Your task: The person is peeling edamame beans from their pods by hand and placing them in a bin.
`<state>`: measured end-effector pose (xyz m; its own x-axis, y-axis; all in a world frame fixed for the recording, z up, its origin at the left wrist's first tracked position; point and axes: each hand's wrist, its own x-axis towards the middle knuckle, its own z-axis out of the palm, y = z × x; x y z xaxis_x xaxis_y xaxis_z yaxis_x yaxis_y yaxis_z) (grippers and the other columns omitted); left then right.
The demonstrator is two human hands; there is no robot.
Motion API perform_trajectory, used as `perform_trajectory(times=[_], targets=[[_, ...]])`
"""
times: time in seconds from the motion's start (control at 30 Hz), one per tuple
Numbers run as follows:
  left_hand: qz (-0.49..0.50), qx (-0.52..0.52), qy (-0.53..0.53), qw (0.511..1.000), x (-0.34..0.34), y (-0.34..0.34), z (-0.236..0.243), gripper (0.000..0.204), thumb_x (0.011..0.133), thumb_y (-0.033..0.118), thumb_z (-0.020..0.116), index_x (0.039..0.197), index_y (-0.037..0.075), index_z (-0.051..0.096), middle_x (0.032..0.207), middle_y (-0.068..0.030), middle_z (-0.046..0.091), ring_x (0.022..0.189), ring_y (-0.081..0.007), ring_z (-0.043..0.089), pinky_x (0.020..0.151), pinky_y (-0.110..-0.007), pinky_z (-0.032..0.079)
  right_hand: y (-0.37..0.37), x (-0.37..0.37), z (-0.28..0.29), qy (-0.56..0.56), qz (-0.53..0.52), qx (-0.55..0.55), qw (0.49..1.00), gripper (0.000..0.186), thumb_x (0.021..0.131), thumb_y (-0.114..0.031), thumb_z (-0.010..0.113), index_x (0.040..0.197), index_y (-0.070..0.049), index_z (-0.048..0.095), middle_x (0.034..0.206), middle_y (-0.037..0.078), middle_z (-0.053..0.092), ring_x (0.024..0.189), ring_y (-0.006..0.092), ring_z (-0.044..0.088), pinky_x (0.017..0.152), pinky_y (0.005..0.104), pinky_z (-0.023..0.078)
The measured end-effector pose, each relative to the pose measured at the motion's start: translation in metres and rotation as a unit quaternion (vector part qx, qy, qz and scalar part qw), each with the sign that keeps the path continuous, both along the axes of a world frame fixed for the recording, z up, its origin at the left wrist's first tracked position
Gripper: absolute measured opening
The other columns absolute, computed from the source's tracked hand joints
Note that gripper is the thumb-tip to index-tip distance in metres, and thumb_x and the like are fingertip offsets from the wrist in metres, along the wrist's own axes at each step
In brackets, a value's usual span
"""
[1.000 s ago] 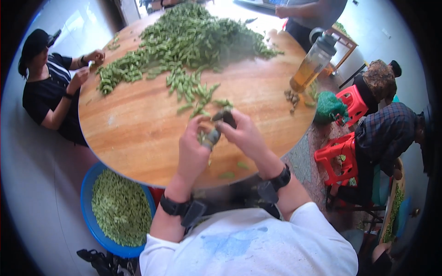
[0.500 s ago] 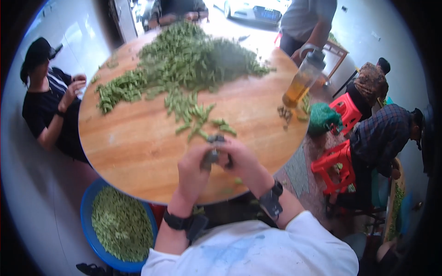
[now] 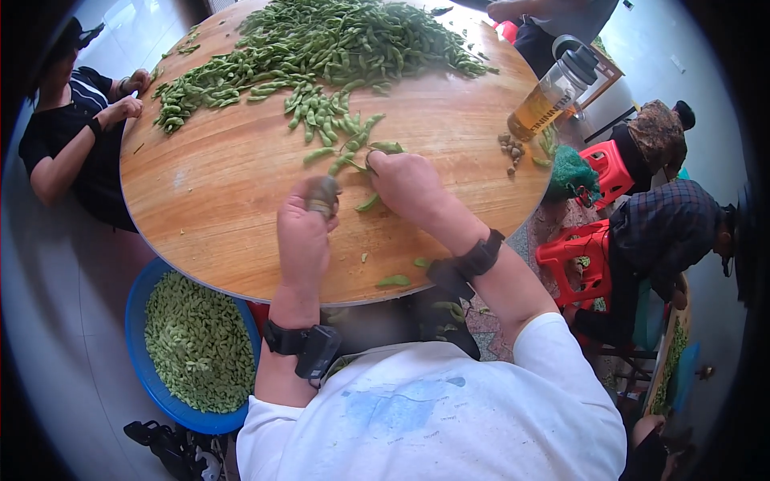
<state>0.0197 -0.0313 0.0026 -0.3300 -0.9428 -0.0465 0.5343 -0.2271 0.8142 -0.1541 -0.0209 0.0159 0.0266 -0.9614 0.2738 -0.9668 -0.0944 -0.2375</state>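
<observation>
My left hand (image 3: 303,236) is held over the table with its fingers curled in, smeared by motion. A grey-brown covering (image 3: 323,196) shows at its fingertips; whether anything is inside the grip is hidden. Farther right, my right hand (image 3: 411,186) reaches down to the loose green soybean pods (image 3: 327,120), its thumb and finger closing at a pod (image 3: 354,163). Something dark sits on one of its fingertips. Another pod (image 3: 387,147) lies just beyond the fingers, and one more (image 3: 368,202) lies below them. Black straps with small devices are on both wrists.
A large pod heap (image 3: 345,44) covers the far side of the round wooden table (image 3: 216,216). At right stand a bottle of amber liquid (image 3: 553,94) and small brown lumps (image 3: 511,152). A blue basin (image 3: 138,345) of shelled beans is at lower left. Co-workers sit around.
My hands, together near the table's front before, have parted. The right moved forward to the pods, the left stayed back to the left. The view has tilted down slightly.
</observation>
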Motion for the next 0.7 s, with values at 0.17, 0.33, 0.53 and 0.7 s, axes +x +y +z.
perform_trajectory(times=[0.17, 0.33, 0.53, 0.7], targets=[[0.052, -0.355, -0.318, 0.878, -0.008, 0.01, 0.009, 0.039, 0.073, -0.01, 0.05, 0.107, 0.003, 0.062, 0.084, -0.0142, 0.059, 0.072, -0.0216, 0.058, 0.064, -0.03, 0.045, 0.018, -0.01, 0.011, -0.21, 0.069, 0.086, 0.971, 0.021, 0.077, -0.019, 0.063, 0.082, 0.001, 0.058, 0.063, 0.014, 0.057, 0.054, 0.023, 0.054, 0.052, 0.0343, 0.043], [0.005, -0.314, -0.34, 0.887, -0.011, 0.011, 0.003, 0.029, 0.077, -0.008, 0.051, 0.103, 0.001, 0.061, 0.083, -0.0071, 0.061, 0.072, -0.0133, 0.058, 0.066, -0.023, 0.045, 0.042, -0.007, 0.027, -0.587, 0.04, 0.195, 0.785, 0.017, 0.09, -0.018, 0.052, 0.086, -0.002, 0.057, 0.062, -0.003, 0.047, 0.053, 0.0028, 0.04, 0.045, 0.0183, 0.029], [-0.076, 0.035, 0.069, 0.994, 0.001, 0.003, -0.008, 0.018, 0.082, -0.001, 0.053, 0.097, 0.005, 0.062, 0.078, -0.0011, 0.061, 0.058, -0.0027, 0.048, 0.046, -0.015, 0.032, 0.058, 0.012, 0.023, -0.631, 0.057, 0.202, 0.747, 0.02, 0.097, -0.022, 0.041, 0.097, -0.006, 0.052, 0.072, -0.003, 0.049, 0.057, 0.0027, 0.04, 0.047, 0.0165, 0.03], [-0.049, 0.028, 0.066, 0.996, -0.003, 0.004, -0.008, 0.016, 0.082, -0.001, 0.055, 0.096, 0.004, 0.062, 0.078, -0.0008, 0.06, 0.06, -0.0021, 0.049, 0.045, -0.014, 0.032, 0.061, 0.022, 0.017, -0.657, 0.088, 0.233, 0.712, 0.02, 0.096, -0.02, 0.042, 0.091, -0.003, 0.051, 0.068, -0.001, 0.05, 0.052, 0.0054, 0.041, 0.044, 0.0193, 0.032]])
